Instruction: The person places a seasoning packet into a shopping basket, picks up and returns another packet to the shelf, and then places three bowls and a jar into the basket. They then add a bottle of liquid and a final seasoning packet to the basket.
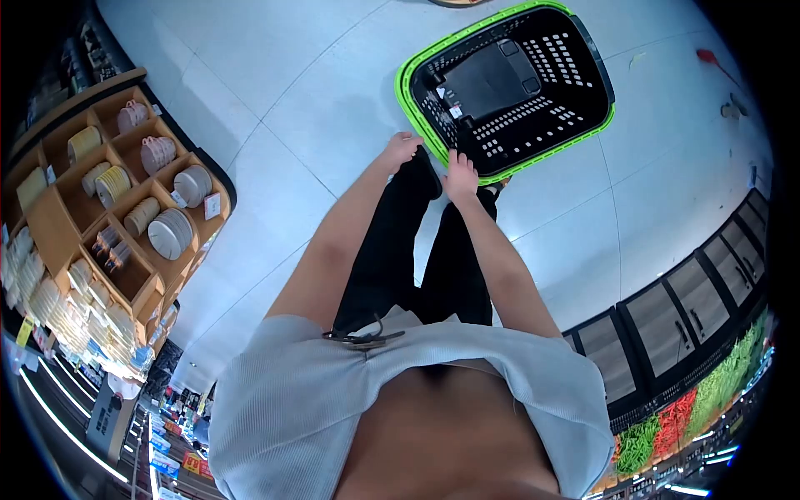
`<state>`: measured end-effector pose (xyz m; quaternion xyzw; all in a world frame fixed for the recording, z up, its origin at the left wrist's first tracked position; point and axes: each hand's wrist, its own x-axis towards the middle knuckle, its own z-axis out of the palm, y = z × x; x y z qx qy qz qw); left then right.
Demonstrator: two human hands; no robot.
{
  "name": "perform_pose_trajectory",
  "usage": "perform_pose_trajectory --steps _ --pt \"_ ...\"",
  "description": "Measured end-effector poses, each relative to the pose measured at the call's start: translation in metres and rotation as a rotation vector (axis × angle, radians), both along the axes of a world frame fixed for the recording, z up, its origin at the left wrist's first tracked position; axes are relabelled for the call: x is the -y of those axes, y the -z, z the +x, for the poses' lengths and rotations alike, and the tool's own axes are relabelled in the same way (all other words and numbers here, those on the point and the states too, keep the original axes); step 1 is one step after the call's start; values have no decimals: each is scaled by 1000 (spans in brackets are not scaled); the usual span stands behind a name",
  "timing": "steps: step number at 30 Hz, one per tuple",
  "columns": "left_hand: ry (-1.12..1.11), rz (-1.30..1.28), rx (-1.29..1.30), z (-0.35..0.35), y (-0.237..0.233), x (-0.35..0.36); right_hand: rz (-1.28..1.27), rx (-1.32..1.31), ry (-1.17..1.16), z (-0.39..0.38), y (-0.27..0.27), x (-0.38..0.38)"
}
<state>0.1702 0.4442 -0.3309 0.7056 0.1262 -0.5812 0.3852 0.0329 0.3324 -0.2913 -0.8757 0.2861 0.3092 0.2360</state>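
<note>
Price tags (212, 206) on the left shelf (58, 218): too tiny to read. Left hand (402, 151)'s fingers are bunched beside the green rim (407, 96); right hand (461, 177)'s are at its near corner, can't tell if pinching. Black basket (533, 137)'s before the feet, opening up, long axis roughly left-right, right end angled away.
</note>
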Motion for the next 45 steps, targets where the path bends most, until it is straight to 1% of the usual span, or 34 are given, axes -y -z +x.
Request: perform_pose_trajectory --steps 1,2,3,5,6,9,10,11,12,13,15,18,21,22,23,25,28,31,32,33,35,36,37,39,41,42,45 --pt "-127 3 -119 -7 3 6 -5 -5 -50 0 -3 3" --pt "-202 -30 -232 -13 4 10 -6 -4 -97 -1 -2 8" --pt "-284 -91 -229 -21 15 12 -57 8 -167 -3 -3 12" --pt "-451 -202 -225 -38 37 9 -108 8 -195 -17 17 14" --pt "-486 -192 -267 -37 33 10 -180 83 -207 -23 23 14" --pt "-333 -62 -163 -30 21 21 -230 74 -255 -36 34 17" --pt "-361 -9 -114 -27 17 26 -224 122 -264 -38 34 19" --pt "-390 47 -69 -26 13 30 -207 198 -217 -42 37 20" --pt "-354 -21 -146 -20 41 22 -153 238 -165 -44 34 23" --pt "-328 -87 -268 -8 41 18 -101 279 -113 -43 24 27" --pt "-184 -119 -265 9 7 19 51 290 0 -44 10 29" --pt "-90 -187 -200 14 -26 19 261 352 179 -50 -6 32" --pt "-251 -219 -198 11 -61 15 362 436 147 -50 -27 35" --pt "-281 -207 -175 10 -55 14 362 369 129 -47 -38 37" --pt "-290 -230 -165 13 -54 15 331 355 102 -45 -42 35" --pt "-315 -265 -151 15 -69 15 252 350 64 -42 -47 31" --pt "-159 -99 135 4 -84 22 186 434 51 -44 -51 25" --pt "-282 -178 170 -15 -103 28 240 491 131 -45 -72 25" --pt "-293 -265 240 -25 -97 28 201 514 176 -44 -86 23" --pt "-308 -279 234 -32 -103 31 191 504 178 -41 -104 24" --pt "-454 -420 -30 -38 -141 40 163 488 186 -37 -139 27" --pt "-507 -546 -149 -40 -160 43 115 553 157 -37 -152 30" --pt "-565 -639 -234 -40 -176 47 126 529 171 -37 -164 31" --pt "-656 -719 -318 -42 -201 57 154 485 196 -36 -183 33" --pt "-670 -973 -434 -42 -212 64 186 489 218 -33 -199 35" --pt "-720 -902 -409 -43 -243 74 202 498 232 -29 -212 35" --pt "-700 -1037 -405 -42 -266 82 314 507 302 -25 -243 37"
